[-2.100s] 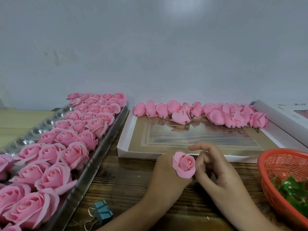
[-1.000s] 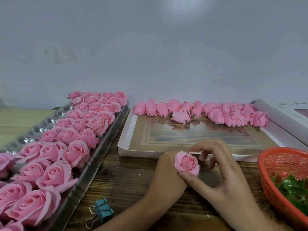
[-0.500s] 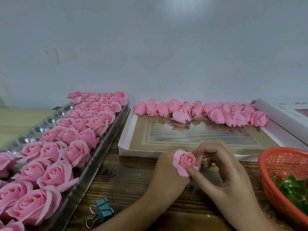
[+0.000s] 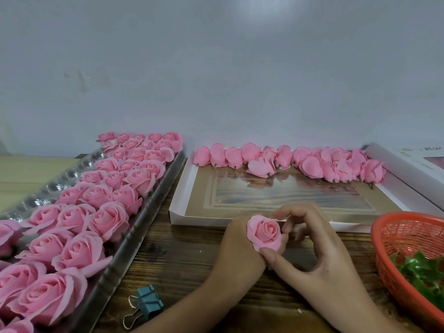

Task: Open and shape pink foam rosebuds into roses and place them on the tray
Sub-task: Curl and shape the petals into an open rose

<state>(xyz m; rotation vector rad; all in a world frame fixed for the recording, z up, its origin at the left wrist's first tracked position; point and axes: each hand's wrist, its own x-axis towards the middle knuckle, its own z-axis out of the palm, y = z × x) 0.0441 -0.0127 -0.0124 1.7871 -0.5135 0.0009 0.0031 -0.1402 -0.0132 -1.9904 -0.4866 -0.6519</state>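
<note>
While the rose [image 4: 264, 233] is held above the surface [image 4: 192, 260], it counts as in work and not yet placed. Its centre is coiled and its outer petals stand apart, so opening appears nearly complete. Final shaping of the lower petal is judged to be the step in hand.

The left hand [image 4: 236, 246] grips the rose from below and behind, with its fingers curled round the base. The right hand [image 4: 322, 258] sets its thumb against the lower outer petal. Its curled fingers sit at the rose's right edge, so it pinches the bloom's rim.

To the left, the tray [image 4: 134, 236] carries several rows of finished roses [image 4: 108, 219]. A strip of bare pockets [image 4: 45, 193] runs along its far-left side. Behind the hands, a row of closed rosebuds [image 4: 288, 162] lies along the far edge of a shallow white box [image 4: 182, 213].

Judgement: the task is more than half done. The held rose needs placing, and the row of rosebuds needs opening.
</note>
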